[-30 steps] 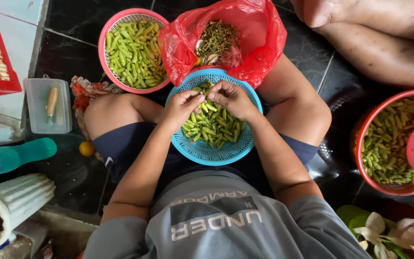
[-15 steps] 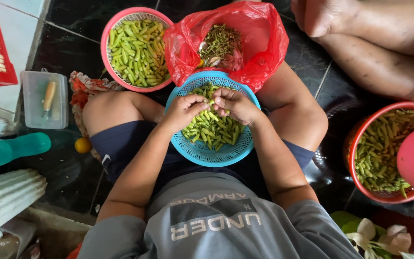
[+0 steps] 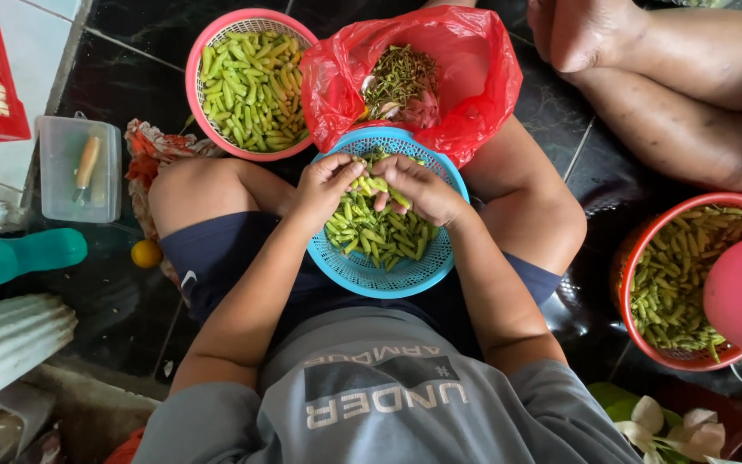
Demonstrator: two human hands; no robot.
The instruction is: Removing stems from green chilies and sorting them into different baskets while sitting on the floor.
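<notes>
The left hand (image 3: 326,183) and the right hand (image 3: 422,191) are meeting over the far rim of a blue basket (image 3: 362,273) that is resting in the person's lap. Between them they are pinching 1 green chili (image 3: 377,184): it is short, slender, pale green and glossy, and its ends are disappearing under the fingertips of both hands. Its long axis is lying roughly left to right, tilting slightly downward toward the right hand; which end is the stem end cannot be told. Both hands are curling tight, fingers pressing together around it.

Beneath the hands, a heap of green chilies (image 3: 384,230) is filling the basket, pointing every way.

Just beyond the basket, a red plastic bag (image 3: 474,77) is gaping open with a pile of dark stems (image 3: 398,76) inside. To its left, a pink basket (image 3: 251,82) is holding more green chilies.

The person is sitting on a floor of dark, shiny tiles (image 3: 130,34). At the left, a clear plastic box (image 3: 79,170) and a teal bottle (image 3: 19,256) are lying on the floor. At the right, a red basket (image 3: 676,279) of chilies is standing beside another person's bare leg (image 3: 672,103).
</notes>
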